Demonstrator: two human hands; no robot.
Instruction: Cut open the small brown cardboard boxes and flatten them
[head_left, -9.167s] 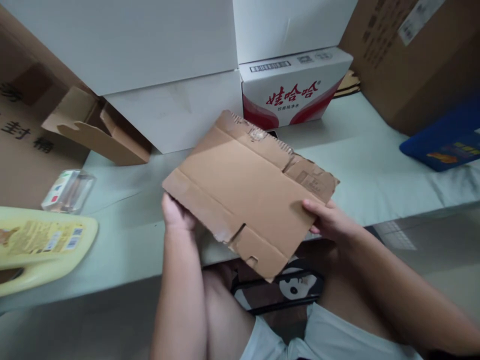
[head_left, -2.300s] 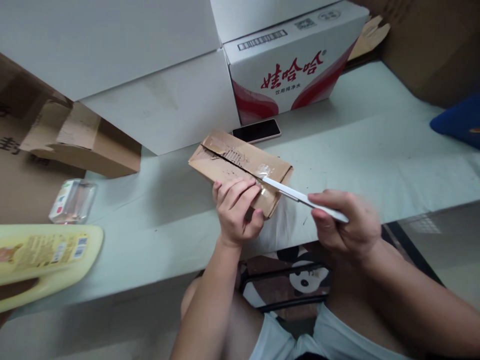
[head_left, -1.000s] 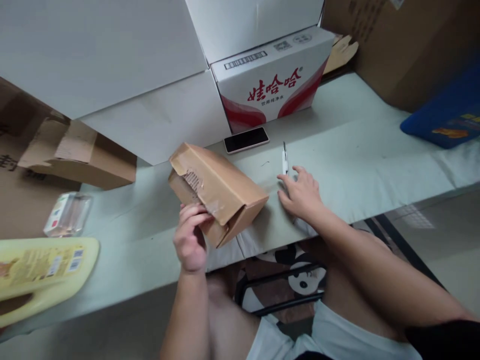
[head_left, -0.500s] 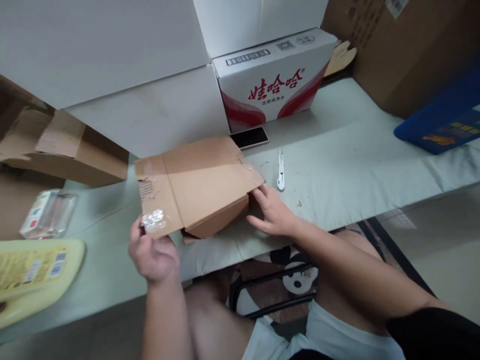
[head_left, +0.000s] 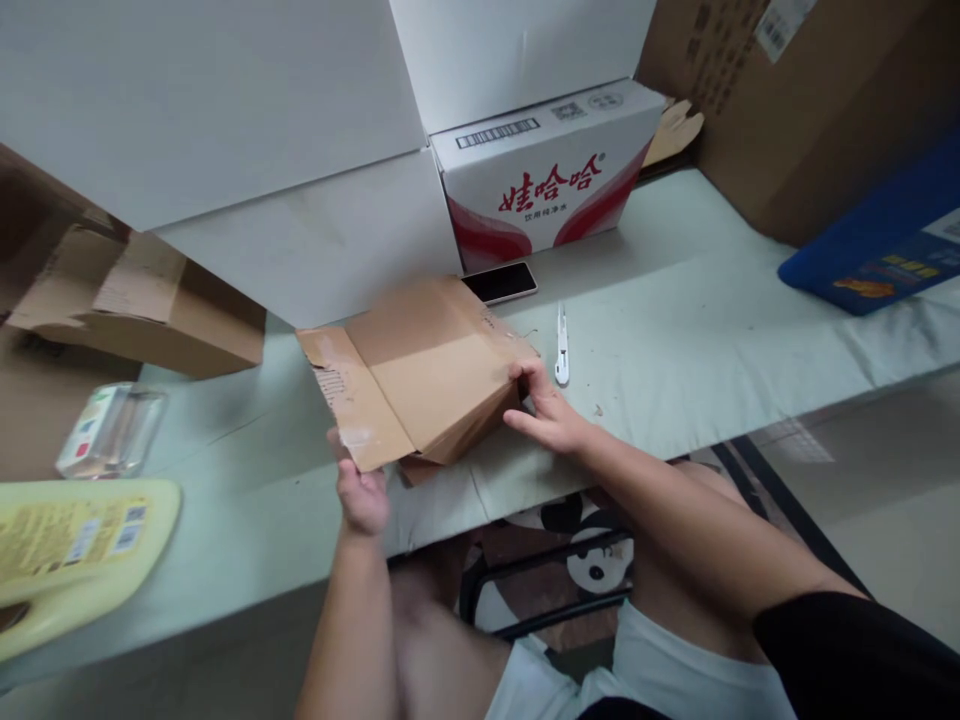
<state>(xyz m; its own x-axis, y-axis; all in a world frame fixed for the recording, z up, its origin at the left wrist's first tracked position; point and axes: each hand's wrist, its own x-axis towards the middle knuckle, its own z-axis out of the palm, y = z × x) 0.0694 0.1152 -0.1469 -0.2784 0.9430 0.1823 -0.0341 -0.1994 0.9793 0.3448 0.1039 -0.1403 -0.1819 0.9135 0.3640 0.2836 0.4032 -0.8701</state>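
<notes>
A brown cardboard box [head_left: 439, 370], partly folded, rests on the cloth-covered table in front of me. My left hand [head_left: 365, 495] is closed on its left flap near the front corner, with some fingers hidden behind the board. At the opposite side, my right hand [head_left: 551, 408] grips the right edge, fingertips on top and the thumb lower down by the side panel. Just right of the box lies a white utility knife [head_left: 562, 345], and behind the box is a dark-screened phone [head_left: 501, 283].
A white and red carton [head_left: 555, 195] stands at the back beside large white panels [head_left: 315, 240]. To the left are another cardboard box [head_left: 187, 325], a clear plastic package [head_left: 112, 430] and a yellow bottle [head_left: 82, 560]. A blue container [head_left: 862, 265] stands right, before a big brown carton [head_left: 780, 130].
My left hand has moved right and pushed the left flap inward, so it now tilts up along its crease. My right hand has shifted slightly up onto the box's edge.
</notes>
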